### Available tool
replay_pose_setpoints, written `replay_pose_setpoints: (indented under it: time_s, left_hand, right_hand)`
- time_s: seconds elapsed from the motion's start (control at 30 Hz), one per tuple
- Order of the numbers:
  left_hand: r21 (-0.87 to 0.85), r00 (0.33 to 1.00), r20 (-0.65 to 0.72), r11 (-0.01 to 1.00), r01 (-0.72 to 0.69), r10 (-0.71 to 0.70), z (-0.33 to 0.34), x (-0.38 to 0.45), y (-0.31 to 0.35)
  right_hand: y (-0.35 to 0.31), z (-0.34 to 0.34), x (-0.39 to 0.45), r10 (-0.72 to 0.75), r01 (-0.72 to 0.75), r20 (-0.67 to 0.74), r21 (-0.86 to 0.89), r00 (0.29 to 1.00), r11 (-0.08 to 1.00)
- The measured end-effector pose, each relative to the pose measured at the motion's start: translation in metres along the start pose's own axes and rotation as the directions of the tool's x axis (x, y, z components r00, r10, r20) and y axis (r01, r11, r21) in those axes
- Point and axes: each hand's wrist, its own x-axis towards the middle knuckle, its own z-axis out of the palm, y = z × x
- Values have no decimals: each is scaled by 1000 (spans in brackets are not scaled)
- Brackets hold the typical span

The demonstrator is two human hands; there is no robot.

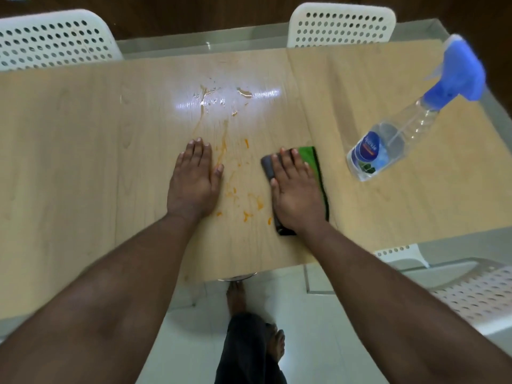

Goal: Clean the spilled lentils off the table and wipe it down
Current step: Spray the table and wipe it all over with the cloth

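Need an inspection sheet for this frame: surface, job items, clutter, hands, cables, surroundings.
Surface: wood-look table with orange smears between the hands and wet droplets farther back under a glare patch.
Job's things: green and grey cloth lies flat under the right hand; spray bottle with a blue trigger head stands to the right, apart from the cloth.
Clutter: nothing seen.
Hands: left hand flat on the table, fingers straight; right hand presses flat on the cloth.
Cables: nothing seen.
Surroundings: white perforated chairs at the far side and near right; pale tiled floor; the person's bare feet below the table edge.
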Motion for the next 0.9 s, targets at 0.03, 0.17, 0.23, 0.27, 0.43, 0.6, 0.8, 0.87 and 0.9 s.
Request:
replay_pose_setpoints:
  time_s: [0.03, 0.17, 0.23, 0.27, 0.43, 0.6, 0.8, 0.87, 0.9]
  left_hand:
    - [-5, 1000, 0, 1000, -1, 1, 0, -1, 0]
    - [-34, 1000, -4, 999, -10, 10, -4, -4, 1]
    - [-33, 1000, -1, 999, -7, 7, -4, -3, 0]
    - [-32, 1000, 4, 999, -9, 10, -4, -2, 1]
    - [-9, 1000, 24, 1000, -15, 15, -2, -1, -3]
    - [-34, 999, 26, 998, 43, -43, -1, 32, -6]
    - [-21, 997, 61, 999, 47, -45, -17, 107, -19]
    - [-21, 997, 70, 1000, 20, -19, -21, 126, -25]
    - [-17, 998, 68, 1000, 3, -2, -22, 140, -31]
  right_hand:
    - [-12, 5, -8, -30, 30, 9, 0, 1000, 1000]
    - [-29, 4, -76, -148, 148, 69, 5, 987, 989]
    - [-15, 1, -99, -184, 184, 104, 4, 977, 983]
    - [-5, -2, -100, -190, 191, 113, 2, 975, 982]
    - [10, -6, -23, -40, 40, 21, -14, 999, 999]
    - [-47, 9, 63, 3, -3, 6, 6, 1000, 1000]
    - [-35, -5, 17, -258, 256, 130, 31, 957, 966]
    - [-14, -9, 21, -232, 232, 137, 21, 963, 973]
    - [-7, -9, 37, -190, 190, 130, 12, 973, 982]
